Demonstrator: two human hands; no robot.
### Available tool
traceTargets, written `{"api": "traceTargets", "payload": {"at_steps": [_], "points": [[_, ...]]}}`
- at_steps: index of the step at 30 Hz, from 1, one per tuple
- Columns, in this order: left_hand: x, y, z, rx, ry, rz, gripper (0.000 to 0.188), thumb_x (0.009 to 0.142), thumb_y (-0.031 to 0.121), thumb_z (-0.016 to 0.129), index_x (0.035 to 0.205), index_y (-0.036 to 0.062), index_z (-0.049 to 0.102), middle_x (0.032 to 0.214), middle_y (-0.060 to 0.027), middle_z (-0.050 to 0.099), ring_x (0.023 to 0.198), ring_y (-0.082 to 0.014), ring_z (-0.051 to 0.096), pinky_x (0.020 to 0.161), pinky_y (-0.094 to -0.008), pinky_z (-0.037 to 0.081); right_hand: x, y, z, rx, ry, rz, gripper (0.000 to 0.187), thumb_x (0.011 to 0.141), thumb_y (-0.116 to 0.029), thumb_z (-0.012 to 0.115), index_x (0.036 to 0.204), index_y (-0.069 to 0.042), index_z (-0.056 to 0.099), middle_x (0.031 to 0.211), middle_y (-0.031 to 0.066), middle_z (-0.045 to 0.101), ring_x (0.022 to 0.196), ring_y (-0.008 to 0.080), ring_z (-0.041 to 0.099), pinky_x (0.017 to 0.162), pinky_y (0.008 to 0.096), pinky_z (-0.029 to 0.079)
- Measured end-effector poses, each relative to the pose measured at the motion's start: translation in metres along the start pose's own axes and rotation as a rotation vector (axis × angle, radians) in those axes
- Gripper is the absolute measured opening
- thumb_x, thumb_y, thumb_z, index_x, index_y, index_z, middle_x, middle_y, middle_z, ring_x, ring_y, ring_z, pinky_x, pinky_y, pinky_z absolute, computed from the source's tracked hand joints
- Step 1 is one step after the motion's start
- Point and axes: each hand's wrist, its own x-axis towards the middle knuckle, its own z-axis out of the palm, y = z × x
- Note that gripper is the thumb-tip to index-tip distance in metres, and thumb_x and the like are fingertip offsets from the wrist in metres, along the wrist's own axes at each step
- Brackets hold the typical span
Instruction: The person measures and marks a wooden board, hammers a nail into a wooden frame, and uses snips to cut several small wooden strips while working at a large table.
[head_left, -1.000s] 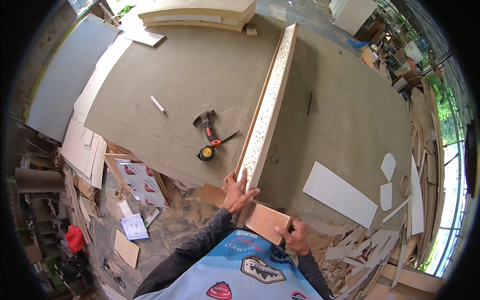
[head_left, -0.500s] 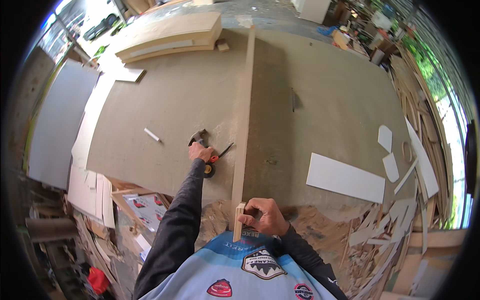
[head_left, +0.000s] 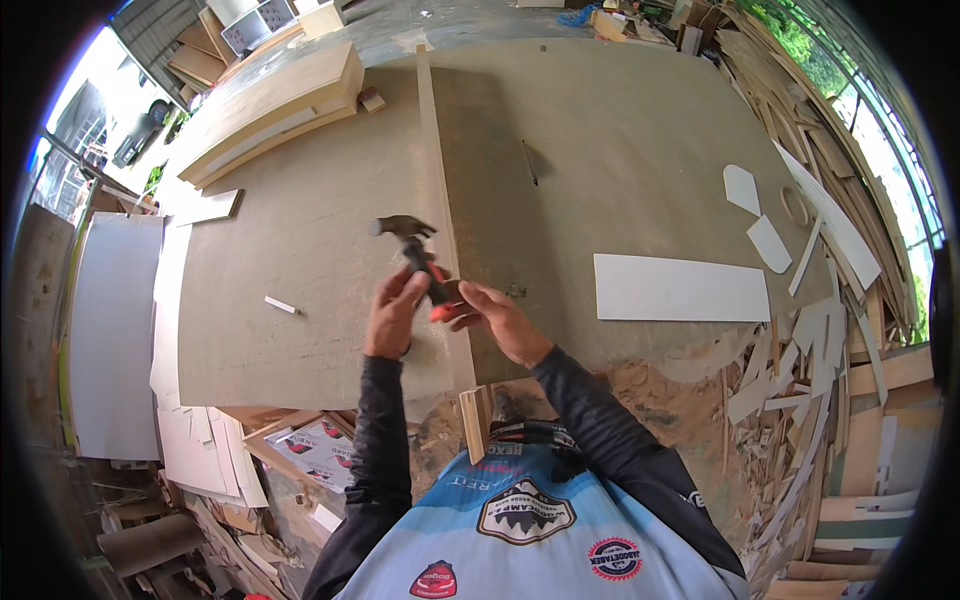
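Remote log, head view. I see the left hand [head_left: 393,315] with its fingers grasping the claw hammer [head_left: 413,253] by its black-and-red handle, steel head pointing away from the body, above the tabletop [head_left: 300,235]. The hammer head appears left of the long narrow board [head_left: 440,190]. Right hand [head_left: 508,328]: fingers bent at the handle's red end (whether gripping, I cannot tell).

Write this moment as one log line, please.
left hand: grips hammer | right hand: at handle end | long board: on table
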Motion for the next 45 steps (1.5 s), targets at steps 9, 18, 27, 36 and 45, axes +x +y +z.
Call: {"api": "traceTargets", "payload": {"at_steps": [9,18,27,36,45], "points": [[-0.024,-0.065,0.005,0.562,0.172,0.164,0.054,0.101,0.039,0.054,0.134,-0.0036,0.057,0.143,-0.0178,0.048,0.131,-0.0257,0.048,0.107,-0.0381,0.039,-0.057,0.041,-0.029,-0.056,0.454,0.145,0.032,0.095,-0.035,0.065,0.102,-0.004,0.059,0.07,0.0027,0.057,0.054,0.0115,0.056,0.049,0.0264,0.044],[-0.047,-0.138,-0.015,0.576,0.2,-0.246,0.063,0.103,0.051,0.047,0.12,-0.0084,0.058,0.103,-0.0167,0.067,0.101,-0.0274,0.061,0.093,-0.0363,0.046,-0.083,0.127,-0.03,-0.122,0.985,0.296,0.039,0.097,-0.036,0.059,0.093,0.003,0.056,0.075,0.0133,0.06,0.06,0.0244,0.063,0.052,0.0353,0.048],[-0.048,-0.133,-0.018,0.574,0.188,-0.178,0.061,0.105,0.049,0.041,0.125,-0.0068,0.058,0.122,-0.0272,0.062,0.115,-0.038,0.057,0.101,-0.0368,0.041,-0.043,0.152,-0.039,-0.07,0.836,0.242,0.039,0.094,-0.037,0.061,0.097,0.001,0.052,0.085,0.0129,0.058,0.06,0.019,0.059,0.049,0.0316,0.048],[-0.05,-0.153,-0.051,0.792,0.113,-0.113,0.064,0.107,0.048,0.032,0.133,-0.0054,0.055,0.142,-0.0293,0.05,0.14,-0.0468,0.036,0.118,-0.0444,0.027,-0.039,0.136,-0.032,-0.285,0.733,0.24,0.047,0.093,-0.037,0.062,0.101,0.008,0.053,0.088,0.0138,0.059,0.076,0.0208,0.06,0.069,0.0351,0.049],[-0.041,-0.137,-0.054,0.892,0.051,-0.265,0.056,0.095,0.049,0.055,0.116,-0.002,0.064,0.11,-0.023,0.06,0.115,-0.0362,0.053,0.101,-0.0412,0.042,-0.038,0.153,-0.025,-0.182,0.723,0.273,0.042,0.095,-0.033,0.06,0.104,0.007,0.057,0.087,0.0144,0.06,0.077,0.02,0.061,0.069,0.0346,0.047]]}}
